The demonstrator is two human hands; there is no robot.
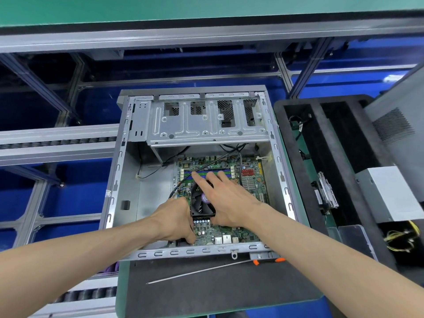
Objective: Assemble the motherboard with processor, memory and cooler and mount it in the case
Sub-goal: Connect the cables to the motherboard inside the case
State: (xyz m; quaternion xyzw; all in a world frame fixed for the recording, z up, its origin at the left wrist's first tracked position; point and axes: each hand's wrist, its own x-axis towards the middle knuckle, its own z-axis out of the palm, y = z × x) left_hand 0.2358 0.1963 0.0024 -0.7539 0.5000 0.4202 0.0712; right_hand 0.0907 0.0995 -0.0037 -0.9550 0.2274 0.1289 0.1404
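Observation:
An open grey metal case (119, 171) lies flat in front of me. Inside it sits the green motherboard (250, 180), with blue and green memory slots (206, 172) at its far side and a black fan cooler (202, 206) in the middle. My left hand (175, 220) rests at the board's near left edge, beside the cooler, fingers curled down onto the board. My right hand (226, 198) lies flat over the cooler's right side, index finger stretched toward the memory slots. Black cables (239, 161) run across the board's far part.
A long screwdriver (202, 270) with an orange handle lies on the dark mat just in front of the case. A black foam tray (305, 171) with a drive and cables stands to the right, a grey power supply (390, 193) beyond it. Roller conveyor rails (57, 145) run at the left.

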